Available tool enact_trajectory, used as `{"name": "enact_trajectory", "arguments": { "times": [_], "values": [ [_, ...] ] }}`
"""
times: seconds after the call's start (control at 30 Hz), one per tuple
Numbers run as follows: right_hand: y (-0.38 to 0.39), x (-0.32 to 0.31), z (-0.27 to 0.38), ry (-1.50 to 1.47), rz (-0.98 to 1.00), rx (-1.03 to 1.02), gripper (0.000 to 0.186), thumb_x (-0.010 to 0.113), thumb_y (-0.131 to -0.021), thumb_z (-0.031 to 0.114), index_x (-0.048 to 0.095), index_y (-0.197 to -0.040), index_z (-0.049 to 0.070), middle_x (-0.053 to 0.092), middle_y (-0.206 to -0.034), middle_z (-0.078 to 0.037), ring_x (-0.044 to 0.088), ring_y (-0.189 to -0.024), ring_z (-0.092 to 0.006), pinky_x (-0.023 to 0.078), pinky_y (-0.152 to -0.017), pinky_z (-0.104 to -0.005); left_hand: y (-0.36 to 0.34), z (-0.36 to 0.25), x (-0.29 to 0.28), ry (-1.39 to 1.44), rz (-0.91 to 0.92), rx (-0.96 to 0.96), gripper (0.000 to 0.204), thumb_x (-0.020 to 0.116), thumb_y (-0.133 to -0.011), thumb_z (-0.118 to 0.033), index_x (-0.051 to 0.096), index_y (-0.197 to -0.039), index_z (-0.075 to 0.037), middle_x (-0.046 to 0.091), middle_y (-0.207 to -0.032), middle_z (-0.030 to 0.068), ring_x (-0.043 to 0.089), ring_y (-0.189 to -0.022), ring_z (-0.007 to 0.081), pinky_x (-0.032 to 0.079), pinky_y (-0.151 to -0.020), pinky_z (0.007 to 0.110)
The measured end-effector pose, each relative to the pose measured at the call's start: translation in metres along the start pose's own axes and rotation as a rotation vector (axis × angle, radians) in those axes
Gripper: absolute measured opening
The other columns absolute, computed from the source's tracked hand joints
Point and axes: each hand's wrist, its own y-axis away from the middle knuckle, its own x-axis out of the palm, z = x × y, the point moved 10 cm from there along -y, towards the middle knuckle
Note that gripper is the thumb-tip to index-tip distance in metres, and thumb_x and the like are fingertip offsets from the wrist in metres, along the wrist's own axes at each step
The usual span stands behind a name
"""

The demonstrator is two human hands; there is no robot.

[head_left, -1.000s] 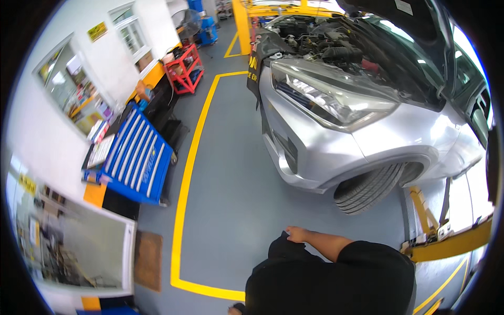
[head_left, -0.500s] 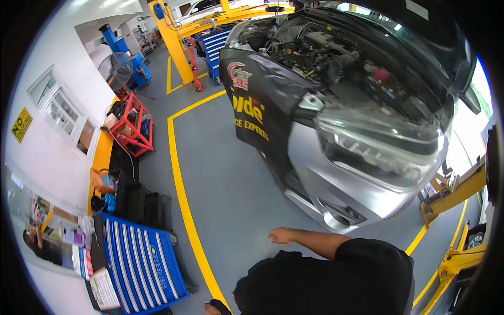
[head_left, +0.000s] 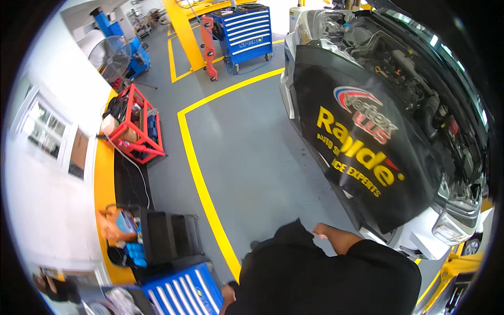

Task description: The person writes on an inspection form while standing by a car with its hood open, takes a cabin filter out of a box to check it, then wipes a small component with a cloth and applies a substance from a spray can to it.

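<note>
My right hand [head_left: 322, 231] hangs in front of my body, its fingers curled in, and I see nothing in it. It is nearest to the black fender cover [head_left: 315, 94], printed with coloured lettering, draped over the side of a silver car [head_left: 415, 236] with its bonnet raised. Part of the engine bay [head_left: 391, 63] shows past the cover. Low beside my black shirt is my left hand [head_left: 229, 294], small and partly cut off by my body; its fingers cannot be made out. A blue tool cabinet [head_left: 184, 291] with silver drawer edges stands just left of it.
A black tool cart [head_left: 170, 233] and a red-framed trolley [head_left: 144, 126] line the left wall. Ahead are another blue tool cabinet [head_left: 247, 37], a red stand [head_left: 208, 47] and a yellow lift post [head_left: 184, 37]. A yellow line [head_left: 202, 199] runs along the grey floor.
My view has turned and moved forward along the car, so more of the fender cover and the far blue cabinet show. My right arm has drawn back closer to my body.
</note>
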Motion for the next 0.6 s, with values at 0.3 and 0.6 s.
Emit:
{"name": "enact_trajectory", "arguments": {
  "times": [0.3,0.6],
  "values": [
    [-0.012,-0.077,0.037,-0.958,0.0,0.507,0.03,0.063,-0.098,0.037,0.067,-0.087,0.009,0.069,-0.076,-0.004,0.067,-0.065,-0.0159,0.053,-0.058,-0.0376,-0.43,-0.18,-0.415,0.712,-0.219,0.102,0.038,0.049,-0.097,-0.022,0.063,-0.116,0.007,0.068,-0.111,0.0263,0.064,-0.106,0.0424,0.048,-0.093,0.047],
    [-0.239,-0.565,0.249,0.472,-0.623,-0.391,0.027,0.068,-0.088,0.031,0.072,-0.104,0.009,0.071,-0.1,-0.014,0.068,-0.1,-0.0323,0.054,-0.088,-0.0483,-0.647,-0.278,-0.531,1.249,-0.038,-0.095,0.033,0.045,-0.099,-0.027,0.064,-0.109,-0.002,0.068,-0.104,0.0123,0.066,-0.094,0.0266,0.051,-0.085,0.043]
  ]
}}
